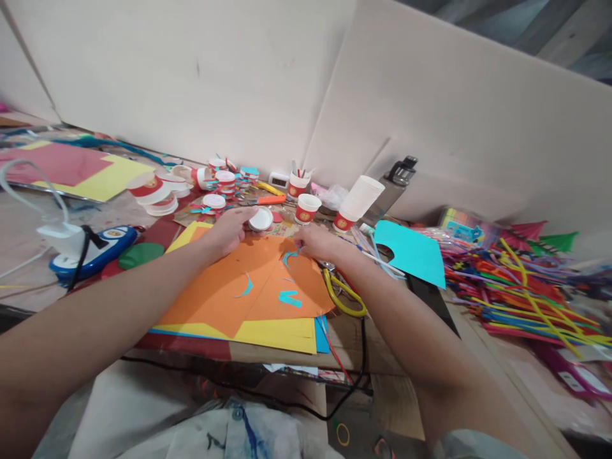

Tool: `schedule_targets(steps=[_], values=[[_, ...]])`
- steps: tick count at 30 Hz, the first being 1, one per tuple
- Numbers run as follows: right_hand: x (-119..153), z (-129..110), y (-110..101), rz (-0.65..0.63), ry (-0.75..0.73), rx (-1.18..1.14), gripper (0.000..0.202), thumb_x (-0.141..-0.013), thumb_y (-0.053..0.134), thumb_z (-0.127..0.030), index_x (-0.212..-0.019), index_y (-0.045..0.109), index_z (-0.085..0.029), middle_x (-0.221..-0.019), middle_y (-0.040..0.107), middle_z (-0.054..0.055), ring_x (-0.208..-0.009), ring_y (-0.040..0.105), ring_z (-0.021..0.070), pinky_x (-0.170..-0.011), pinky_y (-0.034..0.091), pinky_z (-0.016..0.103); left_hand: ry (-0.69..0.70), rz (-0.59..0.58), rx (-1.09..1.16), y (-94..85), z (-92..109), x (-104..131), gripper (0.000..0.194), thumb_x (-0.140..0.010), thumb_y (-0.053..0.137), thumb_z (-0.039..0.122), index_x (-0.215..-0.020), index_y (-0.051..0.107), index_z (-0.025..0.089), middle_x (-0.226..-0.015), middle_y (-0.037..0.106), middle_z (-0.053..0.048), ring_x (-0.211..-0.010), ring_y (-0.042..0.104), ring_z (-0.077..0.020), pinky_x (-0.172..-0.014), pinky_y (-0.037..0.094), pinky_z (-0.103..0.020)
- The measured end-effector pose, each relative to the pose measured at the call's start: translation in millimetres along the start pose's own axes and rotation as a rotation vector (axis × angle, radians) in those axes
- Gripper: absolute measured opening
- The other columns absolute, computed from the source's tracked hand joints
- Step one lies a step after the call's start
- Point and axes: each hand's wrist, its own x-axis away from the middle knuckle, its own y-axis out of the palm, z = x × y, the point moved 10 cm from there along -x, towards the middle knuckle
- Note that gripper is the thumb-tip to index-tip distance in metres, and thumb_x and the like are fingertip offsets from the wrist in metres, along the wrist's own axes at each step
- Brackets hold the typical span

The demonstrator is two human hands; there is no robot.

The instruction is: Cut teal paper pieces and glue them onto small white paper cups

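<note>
My left hand (230, 231) is closed on the edge of a white round cup piece (261, 218), its pale flat face turned up. Over the far right part of an orange sheet (215, 287), my right hand (315, 242) has its fingertips drawn together. What they pinch, if anything, is too small to make out. Near that hand lies a curved turquoise paper scrap (289, 257). Another turquoise scrap (290, 299) and a thin curved sliver (247, 285) rest on the orange sheet. Yellow-handled scissors (345, 294) lie beside my right forearm.
Behind my hands stand a red-and-white paper cup (307, 209), a cup stack (359, 201) and a dark bottle (394, 185). Decorated cup pieces (224, 182) sit back left, near a blue power strip (95, 255). To the right are a turquoise sheet (414, 252) and pipe cleaners (521, 293).
</note>
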Motion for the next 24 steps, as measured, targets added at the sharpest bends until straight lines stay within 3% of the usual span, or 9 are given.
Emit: schedule_targets(steps=[4,8,10,14,18,24], values=[[11.2,-7.7,-3.5,-0.004,-0.024,-0.166,0.019,-0.083,0.064,-0.024,-0.099,0.069,-0.016,-0.095,0.072,0.002,-0.081,0.062,0.0118,-0.063,0.038,0.019,-0.002,0.005,-0.009,0.4,-0.7,-0.2,0.021,-0.089,0.054,0.022,-0.093,0.066,0.005,-0.091,0.073,-0.018,-0.073,0.072,-0.0205,-0.055,0.057,-0.025],[9.1,-13.1,5.5,0.02,0.052,-0.164,0.035,-0.074,0.073,-0.036,-0.103,0.07,-0.016,-0.099,0.072,0.004,-0.081,0.063,0.0146,-0.058,0.037,0.021,0.011,0.003,-0.018,0.3,-0.2,-0.2,0.022,-0.088,0.055,0.022,-0.095,0.067,0.005,-0.094,0.073,-0.018,-0.073,0.072,-0.0203,-0.056,0.057,-0.025],[5.7,-16.6,10.9,0.006,0.075,-0.124,0.035,-0.074,0.072,-0.039,-0.099,0.072,-0.015,-0.096,0.073,0.007,-0.079,0.063,0.0169,-0.057,0.035,0.023,0.015,0.0,-0.02,0.4,0.5,0.1,0.023,-0.088,0.055,0.023,-0.095,0.067,0.005,-0.096,0.073,-0.018,-0.075,0.072,-0.0202,-0.057,0.057,-0.025],[0.9,-21.6,14.2,-0.057,0.09,-0.094,0.026,-0.077,0.071,-0.036,-0.085,0.075,-0.012,-0.083,0.073,0.01,-0.072,0.062,0.0178,-0.056,0.034,0.025,0.013,0.001,-0.027,-0.1,1.2,0.6,0.023,-0.088,0.055,0.023,-0.095,0.068,0.005,-0.096,0.073,-0.019,-0.076,0.072,-0.0207,-0.057,0.057,-0.025],[0.3,-25.4,13.4,-0.101,0.088,-0.112,0.023,-0.076,0.071,-0.033,-0.083,0.076,-0.012,-0.08,0.073,0.009,-0.069,0.062,0.0164,-0.056,0.035,0.024,0.01,0.007,-0.027,-1.3,1.1,0.2,0.022,-0.088,0.056,0.024,-0.094,0.068,0.006,-0.095,0.073,-0.018,-0.078,0.072,-0.0208,-0.058,0.057,-0.025],[0.4,-14.8,19.9,-0.03,0.096,-0.21,0.018,-0.077,0.069,-0.031,-0.078,0.073,-0.013,-0.073,0.072,0.006,-0.064,0.061,0.0139,-0.052,0.033,0.023,-0.003,-0.006,-0.004,-1.3,-0.2,-0.1,0.022,-0.088,0.056,0.023,-0.095,0.067,0.006,-0.094,0.073,-0.018,-0.075,0.072,-0.0205,-0.058,0.057,-0.025]])
